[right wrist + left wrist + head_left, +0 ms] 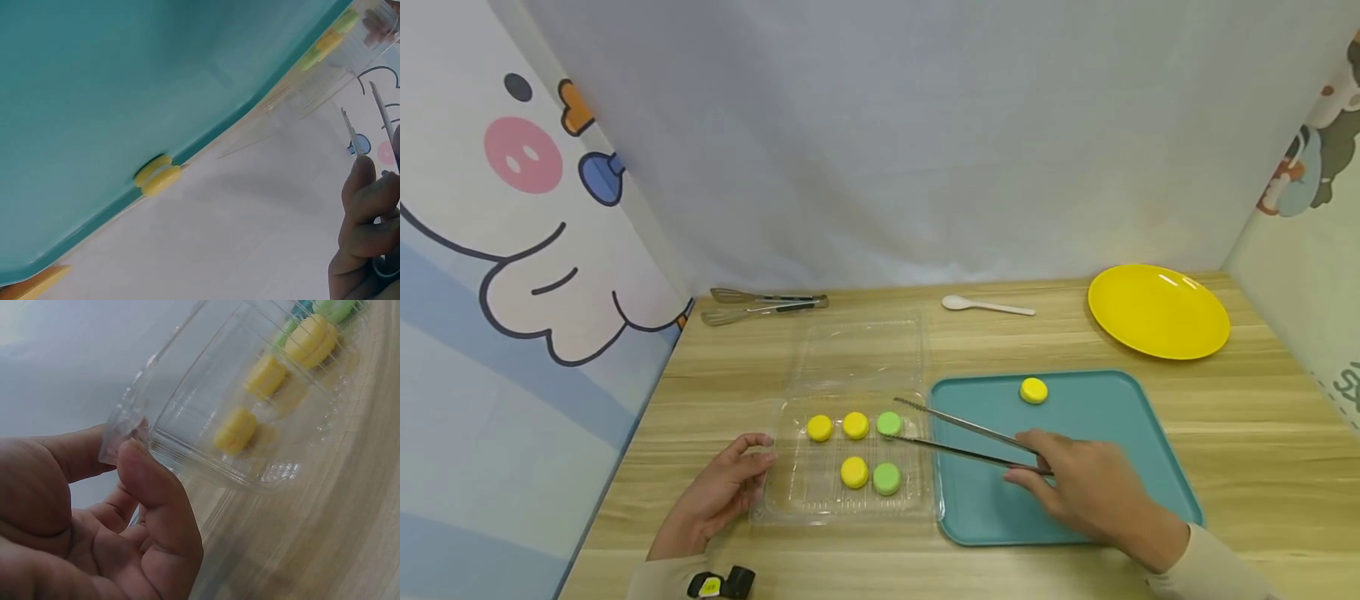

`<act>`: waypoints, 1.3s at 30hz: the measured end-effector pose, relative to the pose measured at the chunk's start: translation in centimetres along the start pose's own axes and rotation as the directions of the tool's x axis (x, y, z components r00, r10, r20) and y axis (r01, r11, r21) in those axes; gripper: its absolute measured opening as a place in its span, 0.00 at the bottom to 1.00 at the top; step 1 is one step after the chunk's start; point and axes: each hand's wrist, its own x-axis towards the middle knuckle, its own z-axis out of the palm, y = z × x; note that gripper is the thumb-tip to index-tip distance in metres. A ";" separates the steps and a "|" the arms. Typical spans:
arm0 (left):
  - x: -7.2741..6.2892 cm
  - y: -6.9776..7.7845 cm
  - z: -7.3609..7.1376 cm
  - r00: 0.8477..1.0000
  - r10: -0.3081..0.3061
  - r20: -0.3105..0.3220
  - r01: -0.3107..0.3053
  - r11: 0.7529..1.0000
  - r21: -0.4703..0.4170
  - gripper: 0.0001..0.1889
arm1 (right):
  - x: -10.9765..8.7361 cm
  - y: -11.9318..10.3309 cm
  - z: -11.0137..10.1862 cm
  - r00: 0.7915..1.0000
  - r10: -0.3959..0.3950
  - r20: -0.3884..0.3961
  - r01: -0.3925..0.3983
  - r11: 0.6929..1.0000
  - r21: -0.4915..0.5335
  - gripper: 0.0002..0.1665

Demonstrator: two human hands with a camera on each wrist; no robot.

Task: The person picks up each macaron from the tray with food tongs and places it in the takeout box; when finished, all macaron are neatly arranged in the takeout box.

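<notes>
A clear plastic container (790, 492) with its lid folded back holds three yellow macarons (853, 472) and two green macarons (886, 479). My left hand (730, 483) pinches its left rim between thumb and fingers, seen closely in the left wrist view (150, 506). My right hand (1086, 492) grips metal tongs (970, 454) that reach over the container's right side. Their tips are spread around the upper green macaron (889, 423); contact with it cannot be told. One more yellow macaron (1033, 391) lies on the teal tray (992, 508), near its far edge.
A second pair of tongs (767, 306) lies at the back left. At the back stand a white spoon (988, 306) and, to the right, a yellow plate (1159, 312). A pale curtain (925, 150) borders the table behind, with printed panels at both sides.
</notes>
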 end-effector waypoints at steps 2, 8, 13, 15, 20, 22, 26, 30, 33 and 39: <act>0.0 0.0 0.0 1.000 -0.002 -0.004 0.002 1.000 0.001 0.09 | -0.3 0.3 -0.3 1.000 0.017 -0.006 -0.017 1.000 -0.016 0.35; -0.1 0.1 0.1 1.000 -0.004 -0.004 0.004 1.000 0.003 0.09 | -1.2 1.2 -0.8 0.998 0.057 -0.027 -0.058 0.997 -0.044 0.37; -0.1 0.1 0.1 1.000 -0.001 -0.005 0.001 1.000 0.007 0.09 | -2.1 2.0 -1.3 0.996 0.074 -0.051 -0.078 0.994 -0.078 0.38; -0.1 0.1 0.1 1.000 0.000 -0.006 0.000 1.000 0.013 0.09 | -2.5 2.3 -1.6 0.994 0.090 -0.060 -0.096 0.990 -0.102 0.38; 0.0 0.0 0.1 1.000 -0.005 -0.019 0.005 1.000 0.024 0.10 | -3.3 3.1 -2.2 0.991 0.111 -0.069 -0.120 0.983 -0.137 0.39; 0.0 0.0 0.1 1.000 -0.008 -0.026 0.009 1.000 0.025 0.10 | -3.6 3.3 -2.4 0.991 0.115 -0.071 -0.124 0.981 -0.147 0.40; 0.0 0.0 0.0 0.999 -0.011 -0.034 0.012 1.000 0.029 0.10 | -4.1 3.7 -2.7 0.988 0.143 -0.066 -0.152 0.975 -0.160 0.40; 0.1 0.1 0.1 1.000 -0.007 -0.029 0.008 1.000 0.030 0.10 | -4.7 4.0 -3.0 0.984 0.169 -0.055 -0.176 0.970 -0.170 0.41; 0.1 0.0 0.1 1.000 -0.009 -0.018 0.009 1.000 0.012 0.09 | -5.3 4.3 -3.2 0.980 0.196 -0.029 -0.198 0.966 -0.168 0.41; 0.1 -0.2 0.0 1.000 -0.010 -0.002 0.010 1.000 -0.025 0.09 | -6.1 4.9 -3.8 0.965 0.260 0.030 -0.250 0.951 -0.181 0.37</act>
